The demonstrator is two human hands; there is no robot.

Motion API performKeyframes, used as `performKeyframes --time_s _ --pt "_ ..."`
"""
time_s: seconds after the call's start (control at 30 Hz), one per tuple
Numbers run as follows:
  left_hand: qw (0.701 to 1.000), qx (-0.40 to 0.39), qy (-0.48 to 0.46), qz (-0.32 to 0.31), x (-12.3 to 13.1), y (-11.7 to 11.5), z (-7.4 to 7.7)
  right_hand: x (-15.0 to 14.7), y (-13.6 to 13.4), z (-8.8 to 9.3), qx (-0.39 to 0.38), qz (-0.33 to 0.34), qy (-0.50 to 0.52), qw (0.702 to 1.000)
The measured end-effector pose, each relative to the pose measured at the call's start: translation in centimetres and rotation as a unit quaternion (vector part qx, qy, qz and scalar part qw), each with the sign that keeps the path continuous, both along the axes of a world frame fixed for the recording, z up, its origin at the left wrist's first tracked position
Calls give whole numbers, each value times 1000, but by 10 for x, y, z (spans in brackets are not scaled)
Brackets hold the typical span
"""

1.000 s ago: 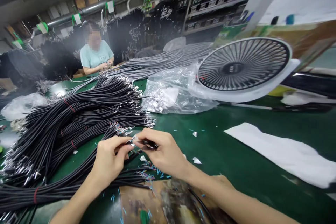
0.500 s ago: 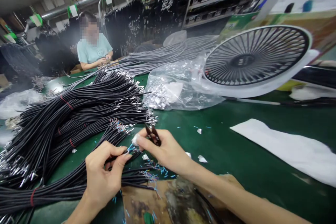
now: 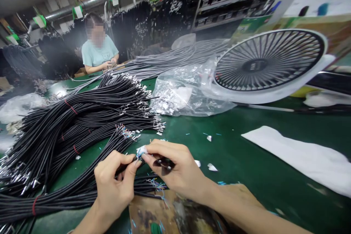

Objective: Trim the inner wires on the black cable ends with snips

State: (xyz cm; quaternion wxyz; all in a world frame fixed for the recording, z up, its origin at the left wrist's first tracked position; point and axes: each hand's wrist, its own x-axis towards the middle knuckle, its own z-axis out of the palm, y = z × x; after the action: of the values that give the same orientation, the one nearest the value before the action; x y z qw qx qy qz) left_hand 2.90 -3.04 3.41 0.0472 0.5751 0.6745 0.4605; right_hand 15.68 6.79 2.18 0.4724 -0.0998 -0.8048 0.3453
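My left hand (image 3: 116, 179) pinches a black cable near its stripped end, where thin blue and white wires (image 3: 139, 152) stick out between thumb and forefinger. Right beside it, my right hand (image 3: 172, 161) presses a small white scrap (image 3: 142, 150), like foil or paper, against those wires with thumb and forefinger. Dark snips (image 3: 165, 163) stay tucked in the palm of that same hand. Bundled black cables (image 3: 90, 109) with silvery ends lie to the left, tied with red bands. Below my hands are more stripped cable ends (image 3: 156, 182) with coloured wires.
A white fan (image 3: 255, 64) lies at the right, beside a clear plastic bag (image 3: 189, 87) of silvery pieces. White cloth-like material (image 3: 296, 157) rests on the green table (image 3: 230, 135). A stained board (image 3: 148, 212) is near me. Across the table a person (image 3: 99, 55) handles something.
My right hand has come down and closer to the left, bringing the white scrap onto the wires. The snips in its palm have tipped from upright to nearly flat.
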Motion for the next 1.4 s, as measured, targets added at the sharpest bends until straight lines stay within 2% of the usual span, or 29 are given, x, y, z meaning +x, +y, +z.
performKeyframes --time_s 0.1,0.23,0.3,0.43,0.57,0.67,0.73,0.83,0.9,1.03,1.4 --pt "1000 2 -14 11 1 0 -3 0 -8 -6 -2 -21 1 1000" --pt "1000 4 -25 10 -6 1 -6 2 -19 -12 31 25 -43 998" --pt "1000 22 16 7 -11 2 -8 3 -19 -8 2 18 -35 999" --pt "986 104 129 16 -15 1 -8 4 -9 7 -119 -3 -17 993" --pt "959 178 219 22 -19 1 -4 3 -3 14 -104 32 -27 994" --pt "938 222 265 -8 -22 1 0 3 -2 13 -101 53 -21 993" --pt "941 233 244 -13 -19 0 2 4 -3 13 -99 55 -25 993" --pt "969 187 159 3 -9 -5 4 4 -3 14 -93 51 -41 994" --pt "977 167 133 8 -3 -7 4 4 -4 14 -96 53 -45 993" --pt "973 177 149 -9 0 -6 5 3 -5 15 -102 65 -47 991" --pt "962 200 187 16 1 -4 7 1 -6 13 -119 45 -58 990"
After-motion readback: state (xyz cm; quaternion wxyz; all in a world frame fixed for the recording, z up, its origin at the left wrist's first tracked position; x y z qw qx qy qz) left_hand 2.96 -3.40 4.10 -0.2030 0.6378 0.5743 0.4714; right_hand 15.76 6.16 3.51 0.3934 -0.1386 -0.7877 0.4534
